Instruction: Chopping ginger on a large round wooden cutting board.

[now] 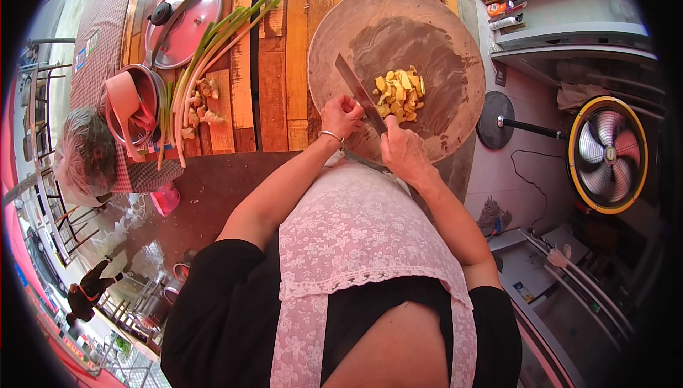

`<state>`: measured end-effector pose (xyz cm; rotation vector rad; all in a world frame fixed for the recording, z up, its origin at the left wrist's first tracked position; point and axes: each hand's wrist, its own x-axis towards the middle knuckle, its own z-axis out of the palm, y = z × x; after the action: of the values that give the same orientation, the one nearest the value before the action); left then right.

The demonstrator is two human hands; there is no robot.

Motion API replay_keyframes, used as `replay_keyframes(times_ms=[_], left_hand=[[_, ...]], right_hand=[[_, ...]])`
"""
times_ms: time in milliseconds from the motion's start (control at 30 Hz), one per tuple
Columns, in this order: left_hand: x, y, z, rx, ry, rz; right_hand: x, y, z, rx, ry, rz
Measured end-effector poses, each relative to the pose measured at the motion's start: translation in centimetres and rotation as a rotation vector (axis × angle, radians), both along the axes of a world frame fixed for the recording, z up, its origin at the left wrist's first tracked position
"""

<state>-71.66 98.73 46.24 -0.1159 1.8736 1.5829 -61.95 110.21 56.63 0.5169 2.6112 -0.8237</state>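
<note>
My right hand point(404, 148) grips a kitchen knife point(358, 88), its broad blade slanting up and left over a round chopping board point(333, 30). Just left of the blade, the fingers of my left hand point(341, 115) are bunched together, a bangle on the wrist. A small pale bit shows at those fingertips, but what they pinch is mostly hidden. Sliced ginger point(401, 92) lies in a heap on the board, right of the blade. The board's middle looks dark and wet.
Left on the wooden table point(275, 94) lie green onions point(205, 49), knobs of unpeeled ginger point(205, 89), a metal pot lid point(184, 25) and a pot point(112, 121) with a pink ladle-like utensil. A standing fan point(608, 154) is at right. A person point(88, 292) is at far lower left.
</note>
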Motion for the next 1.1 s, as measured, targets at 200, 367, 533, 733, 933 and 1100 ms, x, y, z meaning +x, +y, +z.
replay_keyframes(times_ms=[200,367,533,733,933,1100], left_hand=[[-0.1,0.0,0.2,-0.077,0.126,-0.036],[-0.2,-0.1,0.4,-0.089,0.131,-0.072],[0.0,-0.8,-0.5,0.087,-0.073,0.023],[0.0,-0.7,-0.7,0.026,-0.003,0.008],[0.3,-0.6,-0.8,0.039,-0.006,0.027],[0.0,-0.7,-0.5,0.0,0.05,0.002]], right_hand=[[0.2,0.0,0.0,-0.005,-0.072,-0.006],[-1.5,-0.5,-2.4,0.041,0.023,0.003],[-1.0,-0.1,-3.2,0.001,0.081,-0.035],[-0.6,-0.4,-0.3,-0.018,0.01,-0.004],[0.1,-0.7,-0.4,-0.009,-0.034,-0.01],[-0.2,-1.0,-0.4,-0.004,-0.041,-0.015]])
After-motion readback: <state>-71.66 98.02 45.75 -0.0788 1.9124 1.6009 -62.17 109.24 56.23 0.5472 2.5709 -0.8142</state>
